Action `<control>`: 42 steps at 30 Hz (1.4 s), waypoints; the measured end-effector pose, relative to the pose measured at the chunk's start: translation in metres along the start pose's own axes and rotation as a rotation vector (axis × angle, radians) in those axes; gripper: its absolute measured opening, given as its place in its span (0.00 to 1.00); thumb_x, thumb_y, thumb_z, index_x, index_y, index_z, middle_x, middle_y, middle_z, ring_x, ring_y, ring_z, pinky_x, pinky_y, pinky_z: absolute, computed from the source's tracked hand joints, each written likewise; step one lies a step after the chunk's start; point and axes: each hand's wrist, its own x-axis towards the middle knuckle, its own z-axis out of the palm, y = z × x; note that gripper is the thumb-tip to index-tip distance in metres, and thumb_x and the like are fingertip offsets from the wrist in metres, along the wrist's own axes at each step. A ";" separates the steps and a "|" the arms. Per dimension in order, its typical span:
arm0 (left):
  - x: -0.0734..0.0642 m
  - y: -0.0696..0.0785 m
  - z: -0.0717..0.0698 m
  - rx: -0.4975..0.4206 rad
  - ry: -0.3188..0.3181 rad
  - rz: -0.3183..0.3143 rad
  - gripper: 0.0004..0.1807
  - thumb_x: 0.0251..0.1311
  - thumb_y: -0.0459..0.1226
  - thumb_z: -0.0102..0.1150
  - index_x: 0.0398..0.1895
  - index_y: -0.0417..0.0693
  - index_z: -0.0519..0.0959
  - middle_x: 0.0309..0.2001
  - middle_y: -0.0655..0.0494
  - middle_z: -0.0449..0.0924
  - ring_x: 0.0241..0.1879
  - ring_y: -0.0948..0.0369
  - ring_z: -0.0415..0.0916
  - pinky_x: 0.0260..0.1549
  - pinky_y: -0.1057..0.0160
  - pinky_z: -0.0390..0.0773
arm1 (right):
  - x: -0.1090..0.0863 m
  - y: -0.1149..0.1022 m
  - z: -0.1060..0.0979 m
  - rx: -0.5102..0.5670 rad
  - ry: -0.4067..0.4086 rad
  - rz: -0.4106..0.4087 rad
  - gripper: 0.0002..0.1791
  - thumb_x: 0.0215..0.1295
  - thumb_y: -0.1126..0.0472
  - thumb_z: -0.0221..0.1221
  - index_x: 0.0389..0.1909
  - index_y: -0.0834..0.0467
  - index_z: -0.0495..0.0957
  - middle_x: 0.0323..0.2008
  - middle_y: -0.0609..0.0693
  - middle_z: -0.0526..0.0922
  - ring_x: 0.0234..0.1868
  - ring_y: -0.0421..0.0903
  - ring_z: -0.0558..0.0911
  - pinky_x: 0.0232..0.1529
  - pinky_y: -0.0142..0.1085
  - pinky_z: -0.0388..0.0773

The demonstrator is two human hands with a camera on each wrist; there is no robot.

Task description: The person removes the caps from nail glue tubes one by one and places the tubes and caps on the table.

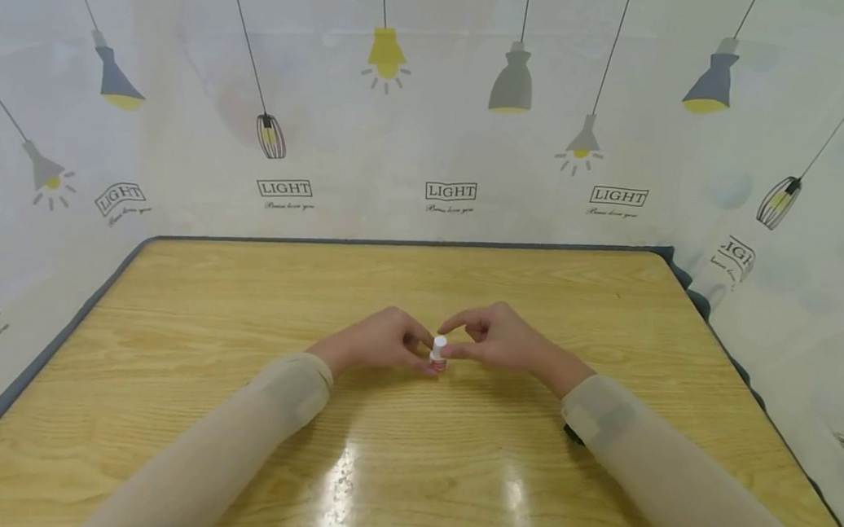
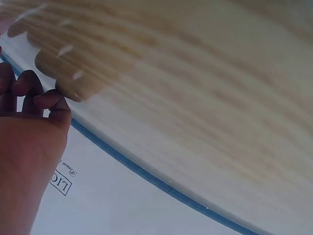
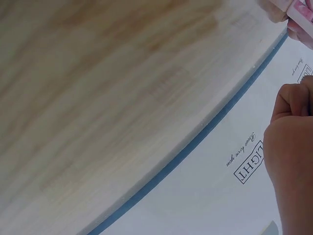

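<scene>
A small bottle (image 1: 438, 364) with a white cap (image 1: 440, 343) and a red-and-white label stands between the two hands, over the middle of the table. My left hand (image 1: 383, 338) holds its lower part between thumb and fingers. From the other side, my right hand (image 1: 501, 336) has its thumb and index finger at the cap. In the right wrist view, part of the bottle (image 3: 304, 13) shows at the upper right corner, above the curled fingers of the right hand (image 3: 293, 142). The left wrist view shows the left hand (image 2: 32, 127) with curled fingers; the bottle is out of sight there.
The wooden table (image 1: 244, 284) has a shiny top and a dark blue edge. Behind it and at both sides hangs a pale backdrop (image 1: 371, 146) printed with lamps. A small dark object (image 1: 573, 435) shows under the right sleeve.
</scene>
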 end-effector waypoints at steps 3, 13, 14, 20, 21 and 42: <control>0.001 0.000 0.001 0.022 0.009 -0.006 0.05 0.62 0.50 0.77 0.40 0.68 0.92 0.35 0.72 0.91 0.26 0.69 0.67 0.33 0.66 0.72 | 0.000 0.000 0.001 0.042 0.008 0.022 0.13 0.64 0.53 0.76 0.48 0.48 0.91 0.15 0.39 0.63 0.19 0.36 0.60 0.24 0.30 0.60; 0.004 -0.001 0.004 0.077 0.031 -0.016 0.07 0.62 0.54 0.76 0.33 0.67 0.90 0.16 0.69 0.67 0.20 0.68 0.57 0.24 0.65 0.60 | 0.002 -0.004 0.003 0.107 0.009 0.107 0.11 0.64 0.50 0.76 0.45 0.47 0.93 0.14 0.40 0.62 0.19 0.39 0.60 0.24 0.30 0.59; 0.004 -0.001 0.004 0.082 0.033 -0.019 0.07 0.62 0.54 0.76 0.33 0.67 0.90 0.16 0.69 0.68 0.21 0.68 0.57 0.25 0.65 0.61 | 0.002 -0.004 0.003 0.111 0.009 0.117 0.12 0.64 0.50 0.76 0.45 0.47 0.93 0.14 0.40 0.62 0.19 0.39 0.60 0.24 0.30 0.59; 0.004 0.000 0.003 0.102 0.038 -0.045 0.09 0.63 0.56 0.74 0.33 0.67 0.91 0.20 0.69 0.75 0.23 0.68 0.61 0.27 0.65 0.64 | 0.003 -0.006 0.005 0.153 0.023 0.189 0.13 0.63 0.48 0.76 0.46 0.47 0.92 0.13 0.41 0.62 0.19 0.40 0.60 0.23 0.31 0.59; 0.003 0.000 0.003 0.102 0.037 -0.052 0.09 0.63 0.56 0.74 0.32 0.67 0.91 0.20 0.68 0.74 0.23 0.67 0.60 0.27 0.64 0.64 | 0.003 -0.006 0.005 0.161 0.024 0.197 0.13 0.63 0.48 0.76 0.47 0.47 0.92 0.13 0.41 0.62 0.19 0.40 0.60 0.24 0.32 0.59; 0.009 -0.002 0.002 0.164 0.021 -0.027 0.05 0.65 0.54 0.73 0.39 0.70 0.93 0.17 0.68 0.67 0.22 0.66 0.56 0.25 0.63 0.59 | 0.000 -0.004 0.006 0.168 0.026 0.173 0.14 0.67 0.50 0.73 0.50 0.49 0.92 0.46 0.48 0.93 0.20 0.40 0.59 0.27 0.32 0.63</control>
